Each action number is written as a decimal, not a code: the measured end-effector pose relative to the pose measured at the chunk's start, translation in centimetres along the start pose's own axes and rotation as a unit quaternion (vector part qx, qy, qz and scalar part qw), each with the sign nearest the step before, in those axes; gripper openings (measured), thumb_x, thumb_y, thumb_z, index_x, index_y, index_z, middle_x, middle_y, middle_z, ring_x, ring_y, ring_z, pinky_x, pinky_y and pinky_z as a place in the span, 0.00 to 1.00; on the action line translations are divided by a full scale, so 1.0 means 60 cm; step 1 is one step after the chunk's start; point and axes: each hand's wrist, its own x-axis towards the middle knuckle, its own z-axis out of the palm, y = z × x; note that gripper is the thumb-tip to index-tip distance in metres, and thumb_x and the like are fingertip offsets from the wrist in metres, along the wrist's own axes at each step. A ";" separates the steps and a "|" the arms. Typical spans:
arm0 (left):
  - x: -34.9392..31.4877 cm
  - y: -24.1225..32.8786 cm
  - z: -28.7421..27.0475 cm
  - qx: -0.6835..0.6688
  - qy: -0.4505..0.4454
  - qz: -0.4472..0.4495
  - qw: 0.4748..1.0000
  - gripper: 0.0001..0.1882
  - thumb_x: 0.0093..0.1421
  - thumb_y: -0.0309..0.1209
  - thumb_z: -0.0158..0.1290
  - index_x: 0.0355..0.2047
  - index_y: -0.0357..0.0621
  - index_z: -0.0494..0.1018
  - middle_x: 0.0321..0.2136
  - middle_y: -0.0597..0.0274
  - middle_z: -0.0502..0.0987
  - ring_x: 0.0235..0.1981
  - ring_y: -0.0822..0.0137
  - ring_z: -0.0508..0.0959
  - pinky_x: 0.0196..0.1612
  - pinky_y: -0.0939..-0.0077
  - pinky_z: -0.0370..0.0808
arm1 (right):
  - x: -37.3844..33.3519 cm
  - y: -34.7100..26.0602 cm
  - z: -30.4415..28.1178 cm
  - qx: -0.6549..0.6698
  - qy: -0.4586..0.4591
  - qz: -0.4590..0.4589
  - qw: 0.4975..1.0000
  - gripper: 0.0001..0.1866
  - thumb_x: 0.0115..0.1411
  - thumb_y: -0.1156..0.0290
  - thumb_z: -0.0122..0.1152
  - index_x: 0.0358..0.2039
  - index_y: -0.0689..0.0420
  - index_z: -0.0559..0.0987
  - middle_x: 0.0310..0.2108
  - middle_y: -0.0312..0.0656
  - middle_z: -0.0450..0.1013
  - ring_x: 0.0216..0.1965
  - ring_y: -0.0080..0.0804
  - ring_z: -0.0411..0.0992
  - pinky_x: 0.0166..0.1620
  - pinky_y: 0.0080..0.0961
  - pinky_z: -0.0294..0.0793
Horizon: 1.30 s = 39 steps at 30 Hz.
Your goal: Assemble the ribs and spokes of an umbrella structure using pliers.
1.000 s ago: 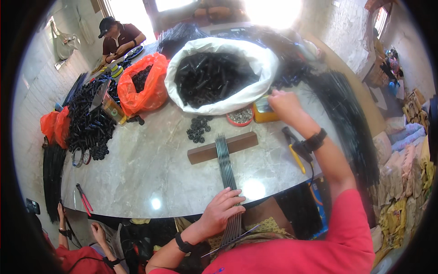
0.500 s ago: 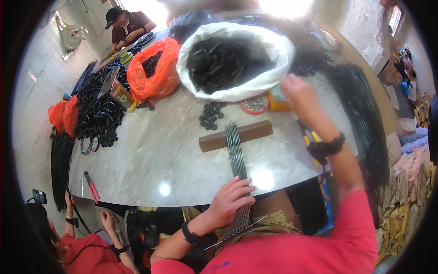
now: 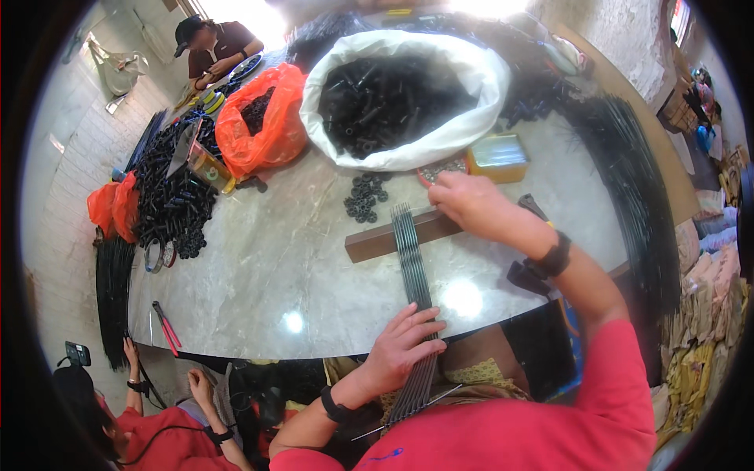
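A flat row of thin dark metal rods (image 3: 411,263) runs from my lap over the table edge, its far tips resting across a brown block (image 3: 373,244). My left hand (image 3: 404,345) is closed over the rods near the table edge, fingers across the top; its thumb side is partly hidden. Over the block's right end hovers my right hand (image 3: 479,206), fingers pinched together beside a round red-rimmed dish of small metal pieces (image 3: 440,169). Whatever sits in that pinch is too small or hidden to make out. Several small black rings (image 3: 364,198) lie left of the rod tips.
Behind stand a white sack of black tubes (image 3: 491,86), an orange bag (image 3: 271,145) and a yellow box (image 3: 498,159). Black parts (image 3: 177,184) heap at left; red-handled pliers (image 3: 166,328) lie near the edge. Long black rods (image 3: 636,212) line the right. Co-workers sit lower left and far left.
My right hand has come down and left from beside the yellow box to above the block's right end, uncovering the box. My left hand stays on the rods.
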 end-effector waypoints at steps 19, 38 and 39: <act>0.000 0.001 0.000 0.004 -0.004 0.000 1.000 0.11 0.52 0.24 0.59 0.38 0.46 0.78 0.50 0.57 0.78 0.62 0.51 0.71 0.66 0.48 0.64 | -0.003 0.007 0.007 0.006 -0.010 0.029 1.000 0.05 0.64 0.71 0.53 0.36 0.57 0.75 0.34 0.46 0.70 0.39 0.48 0.74 0.40 0.44 0.73; 0.001 0.003 -0.002 0.003 -0.007 -0.006 1.000 0.10 0.53 0.24 0.58 0.38 0.46 0.79 0.50 0.56 0.78 0.62 0.51 0.72 0.66 0.48 0.65 | -0.003 0.010 0.011 0.014 -0.021 0.044 0.999 0.04 0.63 0.71 0.54 0.36 0.54 0.76 0.34 0.45 0.71 0.40 0.48 0.74 0.40 0.43 0.73; 0.001 0.003 -0.002 0.004 -0.006 -0.005 1.000 0.10 0.54 0.24 0.58 0.38 0.46 0.79 0.50 0.56 0.78 0.62 0.51 0.72 0.66 0.48 0.65 | -0.004 0.011 0.012 0.014 -0.021 0.044 0.999 0.04 0.63 0.71 0.54 0.36 0.54 0.76 0.34 0.45 0.71 0.40 0.48 0.74 0.40 0.43 0.73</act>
